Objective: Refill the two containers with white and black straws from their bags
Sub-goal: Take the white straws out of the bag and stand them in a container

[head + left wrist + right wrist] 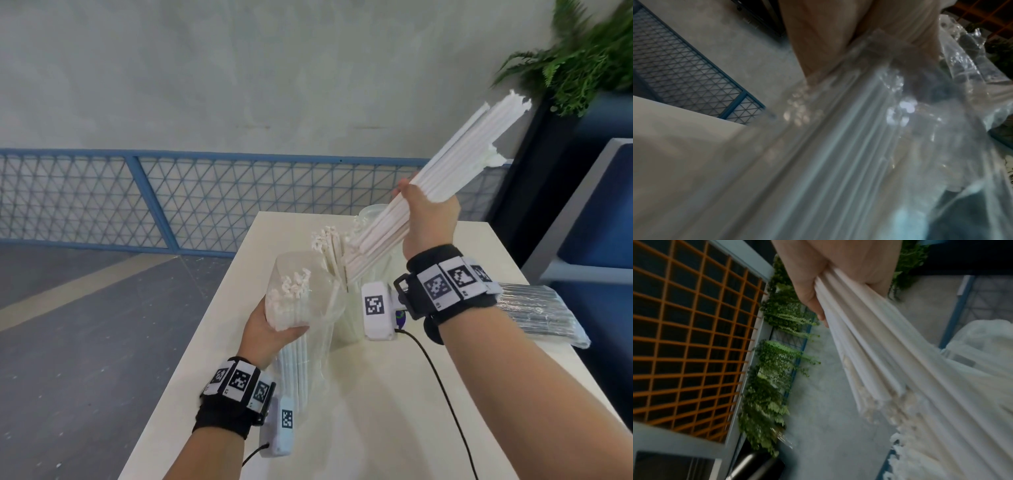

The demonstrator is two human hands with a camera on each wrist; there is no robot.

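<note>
No readable text or labels.

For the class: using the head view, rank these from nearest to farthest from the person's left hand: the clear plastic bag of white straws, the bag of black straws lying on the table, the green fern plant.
1. Clear plastic bag of white straws: gripped by the left hand.
2. Bag of black straws: lying at the table's right edge.
3. Green fern plant: far upper right, beyond the table.
</note>
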